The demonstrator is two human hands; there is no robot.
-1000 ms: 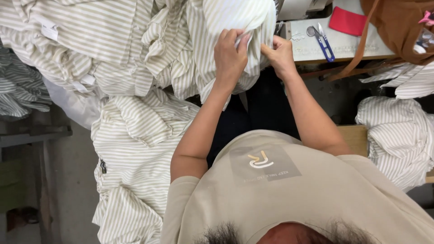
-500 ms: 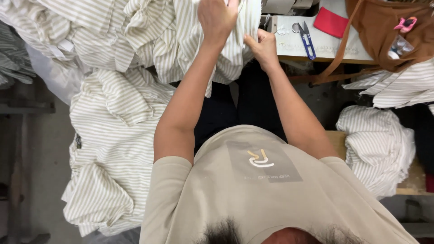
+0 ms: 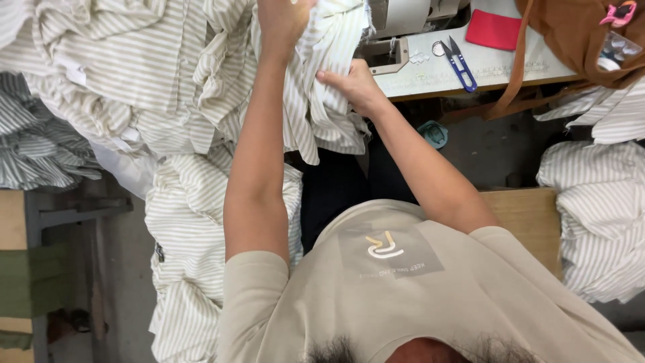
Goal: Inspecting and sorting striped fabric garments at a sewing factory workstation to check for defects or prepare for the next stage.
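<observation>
A bundle of white cloth with thin grey-green stripes (image 3: 322,101) hangs over the front edge of a sewing table (image 3: 430,70). My left hand (image 3: 282,20) lies on top of the bundle near the upper edge of the view, fingers closed into the cloth. Lower and to the right, my right hand (image 3: 353,84) grips the same striped cloth at its side, just left of the sewing machine's base (image 3: 390,54).
Blue thread snips (image 3: 462,64) and a red fabric piece (image 3: 494,30) lie on the table. A brown bag (image 3: 571,33) sits at the top right. Heaps of striped cloth lie at the left (image 3: 101,81), below it (image 3: 195,235) and at the right (image 3: 598,215).
Both hands have moved up and away along the striped bundle, the left hand furthest. The view has shifted, so the table and the right-hand heap show more.
</observation>
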